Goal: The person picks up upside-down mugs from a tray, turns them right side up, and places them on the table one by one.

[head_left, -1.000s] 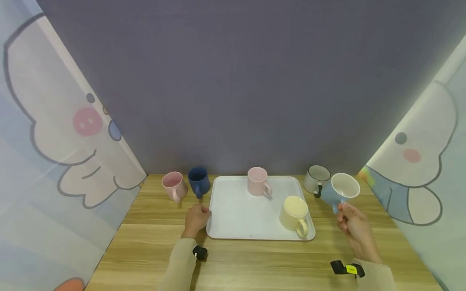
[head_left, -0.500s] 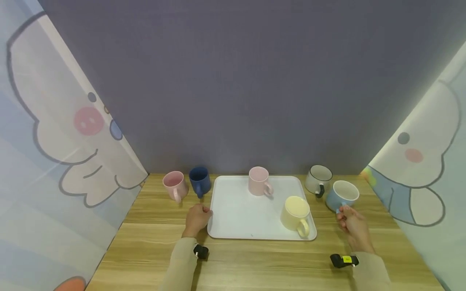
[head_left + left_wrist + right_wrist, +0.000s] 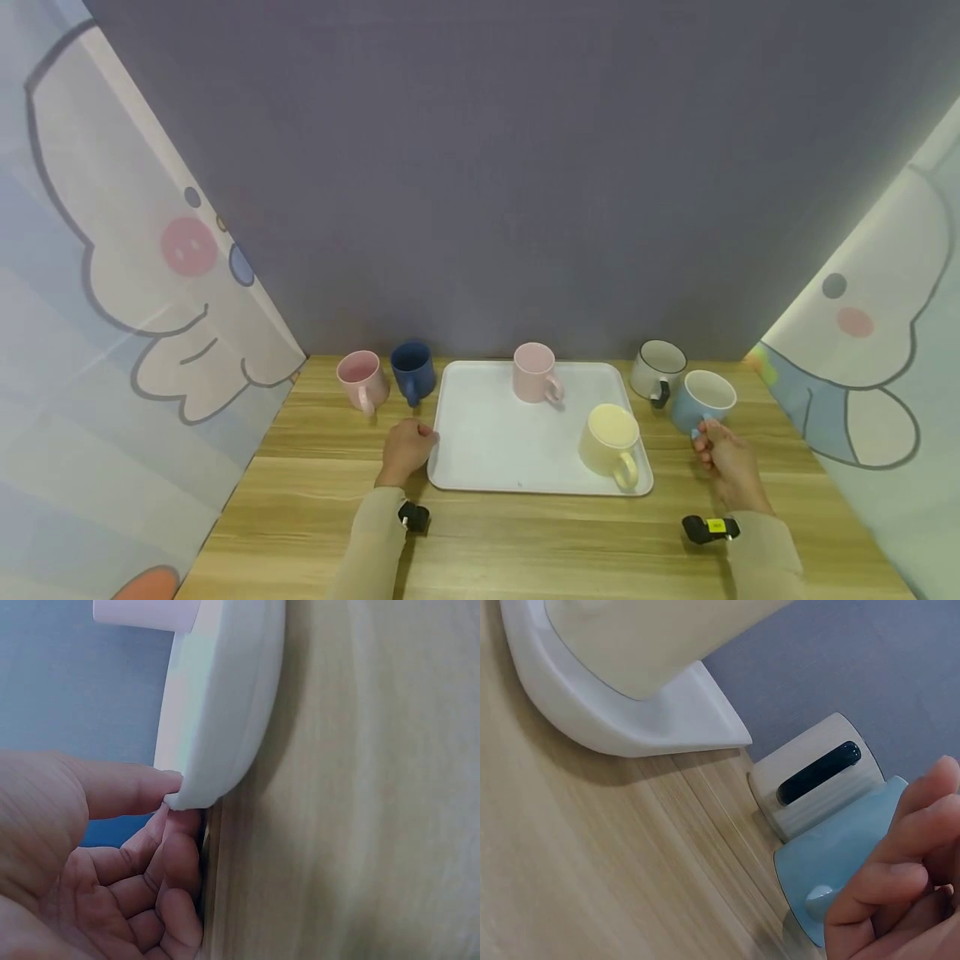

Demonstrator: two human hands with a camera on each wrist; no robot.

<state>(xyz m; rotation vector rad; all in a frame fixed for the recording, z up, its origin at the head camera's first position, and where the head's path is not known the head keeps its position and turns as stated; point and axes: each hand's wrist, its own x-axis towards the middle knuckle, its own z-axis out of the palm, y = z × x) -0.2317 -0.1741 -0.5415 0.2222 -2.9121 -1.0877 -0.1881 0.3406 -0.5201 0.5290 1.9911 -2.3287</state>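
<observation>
My left hand (image 3: 406, 451) pinches the left rim of a white tray (image 3: 480, 450); in the left wrist view the thumb lies on top of the rim and curled fingers sit below it. On the tray stand a pale pink mug (image 3: 529, 385) at the back and a pale yellow mug (image 3: 600, 454), which seems bottom up, at the front right. With its fingers curled at the handle, my right hand (image 3: 731, 467) holds a light blue mug (image 3: 688, 413) standing on the table. The fingers hide part of that handle in the right wrist view.
Beside the light blue mug stands a white mug (image 3: 647, 379) with a black handle, close to it. Left of the tray are a pink mug (image 3: 358, 392) and a dark blue mug (image 3: 417, 383). A grey backdrop (image 3: 480, 183) rises behind the wooden table (image 3: 540, 542).
The light blue mug was raised and tilted, and has come down onto the table, upright, with my right hand at its handle. My left hand has stayed at the tray's rim.
</observation>
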